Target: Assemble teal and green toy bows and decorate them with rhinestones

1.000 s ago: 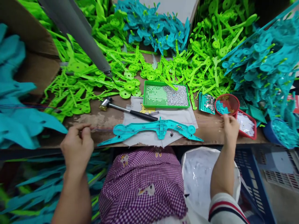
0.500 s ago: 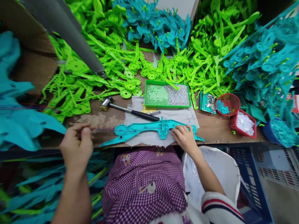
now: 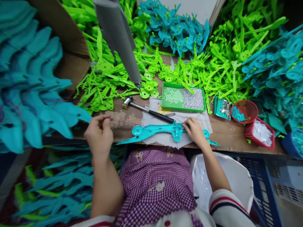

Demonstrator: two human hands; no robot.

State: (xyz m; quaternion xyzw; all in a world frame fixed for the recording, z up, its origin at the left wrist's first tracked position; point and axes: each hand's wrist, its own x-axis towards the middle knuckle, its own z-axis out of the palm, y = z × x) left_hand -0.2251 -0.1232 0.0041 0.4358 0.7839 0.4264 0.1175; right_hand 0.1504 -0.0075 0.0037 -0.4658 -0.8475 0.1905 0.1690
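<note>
Left hand (image 3: 99,135) has thumb and fingertips pinched on a thin thread (image 3: 125,122), right hand (image 3: 195,130) has its fingers bunched down on the blue bow (image 3: 158,128), can't tell if they're gripping anything under there. Bow's lying on the cloth (image 3: 157,140) near the front of the table (image 3: 227,130), ribbed side up, hammer (image 3: 159,116) and green tray (image 3: 183,109) just behind. I'd call it partway: thread's run out to the bow, but no cover on it, so probably unfinished. A second ago the right hand was by the round red tub (image 3: 251,110), now it's on the bow
</note>
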